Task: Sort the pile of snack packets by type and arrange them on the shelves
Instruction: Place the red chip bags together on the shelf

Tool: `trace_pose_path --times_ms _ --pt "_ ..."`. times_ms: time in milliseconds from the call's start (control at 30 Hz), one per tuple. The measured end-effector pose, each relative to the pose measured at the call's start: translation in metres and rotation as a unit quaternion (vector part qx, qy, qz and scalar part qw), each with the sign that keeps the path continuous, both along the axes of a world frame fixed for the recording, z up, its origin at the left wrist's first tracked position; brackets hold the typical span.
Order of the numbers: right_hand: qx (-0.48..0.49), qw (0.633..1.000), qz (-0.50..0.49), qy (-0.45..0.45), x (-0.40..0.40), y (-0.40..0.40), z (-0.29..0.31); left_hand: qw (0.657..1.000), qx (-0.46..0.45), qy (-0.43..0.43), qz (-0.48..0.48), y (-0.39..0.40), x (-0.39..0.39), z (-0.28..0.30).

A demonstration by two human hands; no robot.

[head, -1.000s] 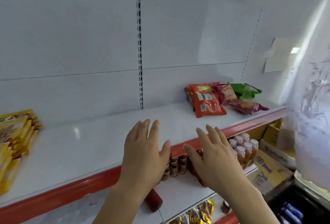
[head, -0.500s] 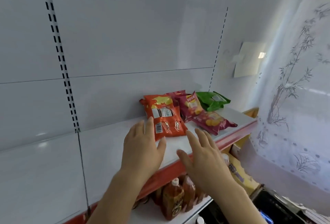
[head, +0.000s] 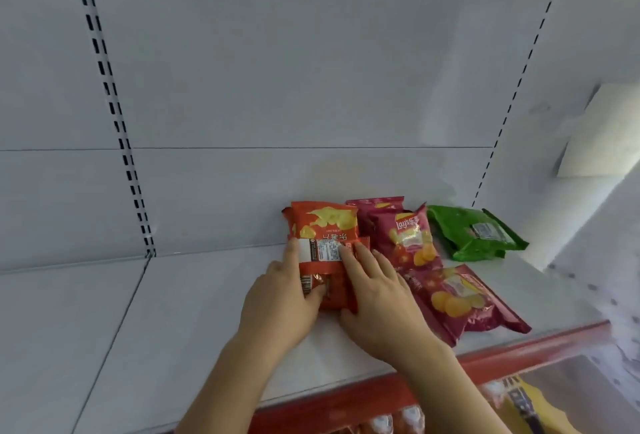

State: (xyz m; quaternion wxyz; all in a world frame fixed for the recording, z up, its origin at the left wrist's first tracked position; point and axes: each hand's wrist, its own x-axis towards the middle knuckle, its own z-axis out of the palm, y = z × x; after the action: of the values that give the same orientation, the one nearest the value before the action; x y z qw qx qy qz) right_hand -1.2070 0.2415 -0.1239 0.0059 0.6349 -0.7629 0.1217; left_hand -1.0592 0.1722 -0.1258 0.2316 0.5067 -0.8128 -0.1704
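Sorting looks barely begun — the crinkly foil snack packets sit bunched at the right end of the white metal shelf [head: 207, 312]. Both hands lie on the front orange packet [head: 325, 260]: the left hand [head: 280, 298] pinches its near edge with the thumb, the right hand [head: 377, 298] presses flat, fingers straight. The maroon packets [head: 450, 298] and green packet [head: 474, 233] lie just beside it — unarranged.

Both hands on an orange packet on the white shelf

At frame centre, the left hand [head: 280, 298] and right hand [head: 377, 298] lie on the front orange packet [head: 329, 260], thumbs at its near end; a second orange packet [head: 323, 222] sits behind it. To the right lie maroon packets [head: 408, 239] and, farther back, a green packet [head: 474, 234]. The shelf [head: 173, 329] has a red front edge [head: 519, 354].
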Motion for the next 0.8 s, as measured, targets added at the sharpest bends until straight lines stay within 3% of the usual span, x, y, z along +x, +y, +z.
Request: trace_pose_path --times_ms 100,233,300,400,533,633,700,800 --pt "-0.013 0.999 0.042 -0.012 -0.012 -0.004 -0.001 0.996 0.018 0.081 0.036 0.007 -0.008 0.008" --pt "-0.129 0.990 0.046 -0.019 -0.021 -0.003 -0.006 0.968 0.056 0.239 0.057 0.020 -0.020 0.012" --pt "-0.209 0.977 0.033 -0.031 -0.022 0.002 -0.008 0.926 0.090 0.360 0.076 0.026 -0.021 0.012" --pt "-0.289 0.955 0.019 -0.069 -0.021 0.005 -0.009 0.831 0.165 0.530 0.049 0.033 -0.020 0.012" --pt "-0.322 0.939 0.046 -0.113 -0.002 0.008 -0.007 0.751 0.214 0.625 -0.009 0.050 -0.032 0.013" --pt "-0.321 0.930 0.112 -0.138 0.018 0.009 -0.009 0.696 0.194 0.691 0.017 0.051 -0.032 0.015" --pt "-0.309 0.928 0.147 -0.147 0.024 0.009 -0.009 0.702 0.179 0.687 0.049 0.046 -0.027 0.017" --pt "-0.300 0.934 0.104 -0.163 0.015 -0.003 -0.009 0.754 0.136 0.633 0.112 0.031 -0.008 0.013"
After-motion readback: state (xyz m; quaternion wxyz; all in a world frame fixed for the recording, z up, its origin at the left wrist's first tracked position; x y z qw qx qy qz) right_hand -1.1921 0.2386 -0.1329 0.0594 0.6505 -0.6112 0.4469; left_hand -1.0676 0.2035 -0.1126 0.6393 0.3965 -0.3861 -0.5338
